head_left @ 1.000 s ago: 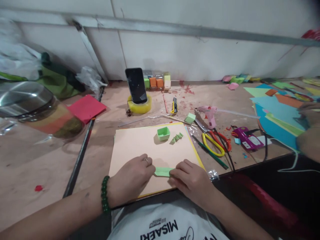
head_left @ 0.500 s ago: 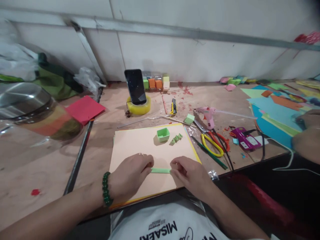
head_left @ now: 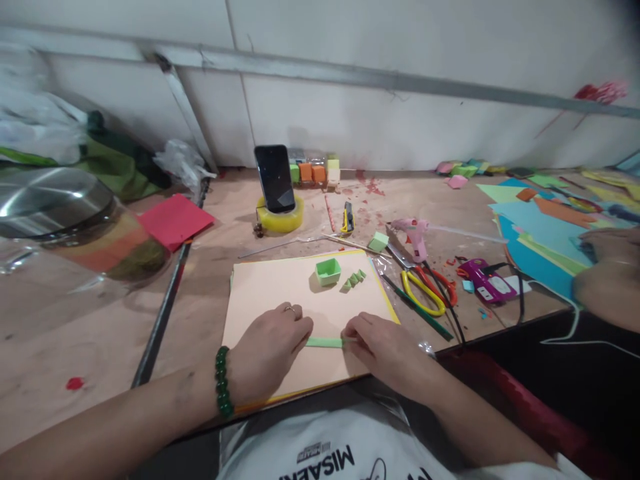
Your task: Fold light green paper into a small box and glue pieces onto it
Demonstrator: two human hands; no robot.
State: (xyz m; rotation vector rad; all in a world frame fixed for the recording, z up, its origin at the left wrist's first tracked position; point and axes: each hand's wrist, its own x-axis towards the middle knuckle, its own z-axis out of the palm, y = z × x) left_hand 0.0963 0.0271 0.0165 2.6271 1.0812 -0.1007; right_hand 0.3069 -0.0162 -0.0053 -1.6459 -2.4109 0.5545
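Observation:
A narrow light-green paper strip [head_left: 325,342] stretches between my hands, low over a stack of pale peach paper [head_left: 270,283]. My left hand [head_left: 273,347] pinches its left end, with a ring and a green bead bracelet showing. At the other end, the fingers of my right hand [head_left: 377,350] are closed on the strip. Beyond my hands, a small open green paper box [head_left: 328,272] sits on the stack. Beside it lies a green zigzag-folded paper piece [head_left: 354,280].
To the right lie scissors [head_left: 424,292], a pink glue gun [head_left: 414,235] and a purple device [head_left: 487,280] with cords. A phone [head_left: 275,179] leans on a yellow tape roll [head_left: 281,217]. A large jar [head_left: 80,227] stands left. Another person's hand [head_left: 610,287] is at far right.
My left hand has turned a little, so its ring shows more clearly. Both hands still hold the strip's ends. The camera view has shifted slightly.

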